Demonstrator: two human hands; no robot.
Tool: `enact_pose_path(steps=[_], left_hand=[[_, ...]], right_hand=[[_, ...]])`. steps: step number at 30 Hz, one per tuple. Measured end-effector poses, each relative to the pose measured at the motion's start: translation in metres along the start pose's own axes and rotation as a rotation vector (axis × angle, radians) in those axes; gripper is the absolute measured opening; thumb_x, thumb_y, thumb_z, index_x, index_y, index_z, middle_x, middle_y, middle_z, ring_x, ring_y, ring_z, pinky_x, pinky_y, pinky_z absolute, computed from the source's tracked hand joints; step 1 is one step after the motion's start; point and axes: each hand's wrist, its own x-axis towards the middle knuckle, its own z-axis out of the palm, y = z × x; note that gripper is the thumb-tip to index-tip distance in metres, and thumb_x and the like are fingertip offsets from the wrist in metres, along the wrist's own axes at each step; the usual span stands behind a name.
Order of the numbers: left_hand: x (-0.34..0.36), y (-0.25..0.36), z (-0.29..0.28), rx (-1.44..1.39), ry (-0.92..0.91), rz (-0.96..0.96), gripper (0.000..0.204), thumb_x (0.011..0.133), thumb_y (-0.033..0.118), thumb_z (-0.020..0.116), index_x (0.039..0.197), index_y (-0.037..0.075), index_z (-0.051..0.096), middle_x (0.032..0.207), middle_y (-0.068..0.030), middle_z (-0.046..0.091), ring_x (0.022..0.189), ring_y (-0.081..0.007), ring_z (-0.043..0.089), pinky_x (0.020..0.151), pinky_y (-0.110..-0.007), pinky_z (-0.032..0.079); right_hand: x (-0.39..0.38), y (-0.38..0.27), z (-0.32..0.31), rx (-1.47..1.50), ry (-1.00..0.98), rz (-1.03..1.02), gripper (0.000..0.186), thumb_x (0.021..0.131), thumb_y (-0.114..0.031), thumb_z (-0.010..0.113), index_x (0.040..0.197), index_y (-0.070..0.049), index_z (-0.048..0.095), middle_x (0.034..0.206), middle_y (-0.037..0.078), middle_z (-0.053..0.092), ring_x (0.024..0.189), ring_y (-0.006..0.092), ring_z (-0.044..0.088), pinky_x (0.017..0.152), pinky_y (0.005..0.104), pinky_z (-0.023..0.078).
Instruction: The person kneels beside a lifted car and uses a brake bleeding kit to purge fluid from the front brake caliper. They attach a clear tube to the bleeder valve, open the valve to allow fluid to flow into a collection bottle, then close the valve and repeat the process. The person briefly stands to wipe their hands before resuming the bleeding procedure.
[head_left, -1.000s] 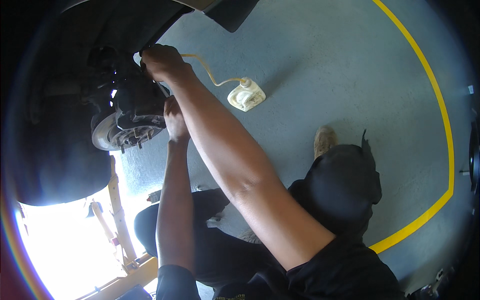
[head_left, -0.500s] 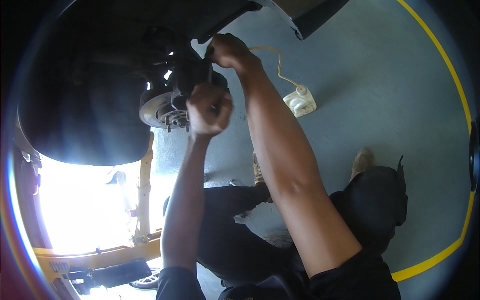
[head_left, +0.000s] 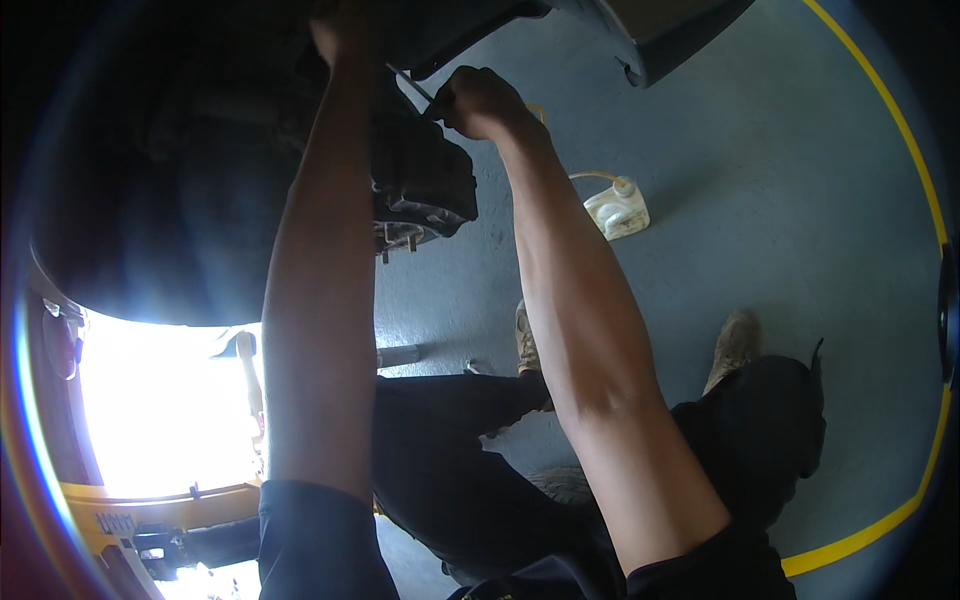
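The right hand [head_left: 480, 100] was closed in a fist around a thin, pale metal tool [head_left: 412, 85], whose long axis slanted up and away to the left of the knuckles, its tip reaching into the dark, blocky metal brake assembly [head_left: 420, 185] just below and left of that fist. The left hand [head_left: 335, 22] reached higher into the shadowed wheel arch; I could not tell whether it gripped anything. A small white plastic bottle with a hose [head_left: 616, 207] lay on the grey floor, below and right of the right hand.
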Motion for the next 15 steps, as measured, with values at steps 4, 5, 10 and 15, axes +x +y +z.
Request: enact_pose_path(steps=[4,5,10,15], left_hand=[[0.004,-0.020,0.012,0.413,0.207,0.460,0.031,0.104,0.035,0.059,0.110,0.008,0.074,0.086,-0.0120,0.070,0.078,-0.0218,0.065,0.070,-0.039,0.051],[0.011,-0.026,0.011,0.394,0.221,0.560,0.029,0.104,0.032,0.060,0.110,0.007,0.074,0.090,-0.0126,0.071,0.081,-0.0229,0.068,0.072,-0.040,0.052],[0.071,-0.062,-0.001,1.188,-0.079,0.595,0.029,0.100,0.026,0.060,0.119,0.007,0.070,0.105,-0.0150,0.074,0.097,-0.0281,0.073,0.082,-0.045,0.053],[0.073,-0.071,0.005,1.036,-0.007,0.423,0.033,0.100,0.027,0.058,0.127,0.010,0.066,0.106,-0.0132,0.073,0.097,-0.0276,0.072,0.082,-0.044,0.054]], right_hand=[[-0.007,-0.009,-0.006,-0.021,-0.010,0.052,0.020,0.095,-0.028,0.074,0.100,-0.011,0.083,0.104,0.013,0.080,0.104,0.0327,0.074,0.096,0.0443,0.056],[-0.009,-0.012,-0.007,-0.010,-0.001,0.038,0.020,0.095,-0.028,0.074,0.101,-0.011,0.083,0.104,0.013,0.080,0.105,0.0332,0.074,0.096,0.0445,0.056],[-0.016,-0.021,-0.013,-0.093,0.033,0.082,0.022,0.094,-0.029,0.073,0.101,-0.010,0.082,0.107,0.015,0.079,0.106,0.0350,0.074,0.097,0.0456,0.056],[-0.011,-0.016,-0.015,-0.028,-0.016,0.069,0.022,0.094,-0.029,0.072,0.100,-0.011,0.082,0.106,0.014,0.079,0.105,0.0346,0.075,0.096,0.0463,0.058]])
